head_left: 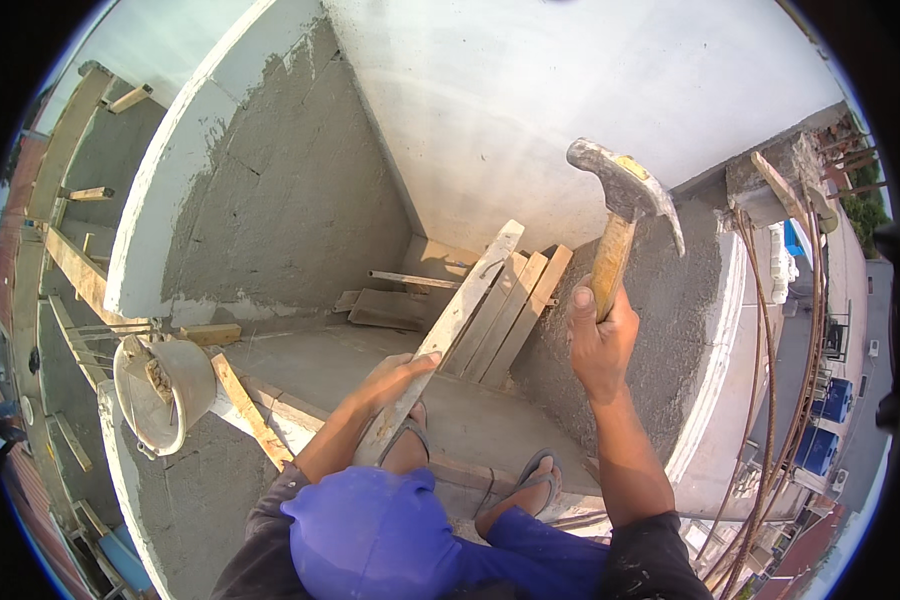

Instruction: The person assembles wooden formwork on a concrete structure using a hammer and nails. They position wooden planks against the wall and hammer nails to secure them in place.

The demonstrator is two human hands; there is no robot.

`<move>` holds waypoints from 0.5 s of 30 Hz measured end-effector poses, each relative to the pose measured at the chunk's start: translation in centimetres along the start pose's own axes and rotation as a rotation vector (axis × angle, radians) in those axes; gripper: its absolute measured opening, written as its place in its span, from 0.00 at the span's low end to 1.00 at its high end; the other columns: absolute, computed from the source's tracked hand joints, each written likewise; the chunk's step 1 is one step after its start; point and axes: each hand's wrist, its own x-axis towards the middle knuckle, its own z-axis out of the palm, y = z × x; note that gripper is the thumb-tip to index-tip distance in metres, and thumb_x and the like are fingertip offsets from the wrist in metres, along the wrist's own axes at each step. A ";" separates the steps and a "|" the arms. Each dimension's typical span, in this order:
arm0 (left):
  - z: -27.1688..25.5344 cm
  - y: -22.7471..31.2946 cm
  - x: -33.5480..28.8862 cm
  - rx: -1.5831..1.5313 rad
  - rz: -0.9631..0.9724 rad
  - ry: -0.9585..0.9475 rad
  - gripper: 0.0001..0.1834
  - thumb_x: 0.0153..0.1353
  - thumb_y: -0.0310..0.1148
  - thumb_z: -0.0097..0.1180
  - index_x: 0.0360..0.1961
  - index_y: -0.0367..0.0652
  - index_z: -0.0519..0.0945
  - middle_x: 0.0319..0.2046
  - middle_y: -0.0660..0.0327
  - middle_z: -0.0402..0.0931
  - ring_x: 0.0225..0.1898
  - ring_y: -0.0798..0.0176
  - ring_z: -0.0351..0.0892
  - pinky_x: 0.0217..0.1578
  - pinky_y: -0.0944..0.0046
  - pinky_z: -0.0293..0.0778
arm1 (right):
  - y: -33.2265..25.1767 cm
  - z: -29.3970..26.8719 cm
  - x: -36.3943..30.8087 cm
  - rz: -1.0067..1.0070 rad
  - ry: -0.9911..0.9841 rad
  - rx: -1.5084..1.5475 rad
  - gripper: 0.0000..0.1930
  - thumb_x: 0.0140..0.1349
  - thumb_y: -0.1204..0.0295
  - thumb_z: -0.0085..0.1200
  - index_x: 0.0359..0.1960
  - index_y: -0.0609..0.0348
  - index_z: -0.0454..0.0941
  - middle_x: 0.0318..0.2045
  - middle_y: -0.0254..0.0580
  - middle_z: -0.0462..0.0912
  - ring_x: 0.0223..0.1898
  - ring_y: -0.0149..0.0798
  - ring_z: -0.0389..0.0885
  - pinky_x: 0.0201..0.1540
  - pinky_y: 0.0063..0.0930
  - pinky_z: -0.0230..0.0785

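Observation:
My right hand (604, 340) is wrapped round the wooden handle of a claw hammer (620, 190), raised at the right with its head up. The hammer's metal head is worn and splashed with pale residue. In my left hand (390, 382) is a long wooden plank (470, 290), gripped near its lower end. It slants up and away to the right, and its lower end reaches close to my knee. The hammer and the plank are apart. Beyond the plank, several boards (510, 320) lean against the wall corner.
A white bucket (165, 392) with a trowel-like tool hangs or stands at the left. Next to it lies a wood strip (250, 415). A rough grey wall (300, 190) rises at the left. Rusty rebar (770, 400) curves along the right, above a long drop to the ground.

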 end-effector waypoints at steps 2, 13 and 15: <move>-0.6 0.5 0.0 -0.005 0.022 -0.022 0.45 0.64 0.67 0.57 0.59 0.30 0.77 0.43 0.48 0.80 0.42 0.55 0.81 0.43 0.54 0.75 | -0.4 -0.8 -0.5 -0.207 0.086 0.310 0.19 0.75 0.57 0.55 0.38 0.65 0.78 0.18 0.45 0.74 0.21 0.47 0.76 0.29 0.38 0.71; -0.2 -0.1 0.7 -0.018 -0.008 0.064 0.34 0.68 0.65 0.54 0.46 0.39 0.80 0.31 0.60 0.74 0.28 0.64 0.76 0.29 0.61 0.71 | 0.5 -1.0 -0.3 0.144 0.141 -0.110 0.25 0.76 0.48 0.53 0.36 0.62 0.76 0.20 0.39 0.76 0.25 0.28 0.70 0.28 0.32 0.67; -1.1 0.3 1.1 -0.038 0.064 0.023 0.34 0.70 0.65 0.53 0.48 0.38 0.80 0.31 0.60 0.75 0.27 0.64 0.76 0.28 0.60 0.71 | -0.4 -2.2 -0.2 -0.157 0.201 0.263 0.21 0.76 0.51 0.54 0.38 0.59 0.74 0.21 0.32 0.76 0.22 0.30 0.70 0.25 0.29 0.66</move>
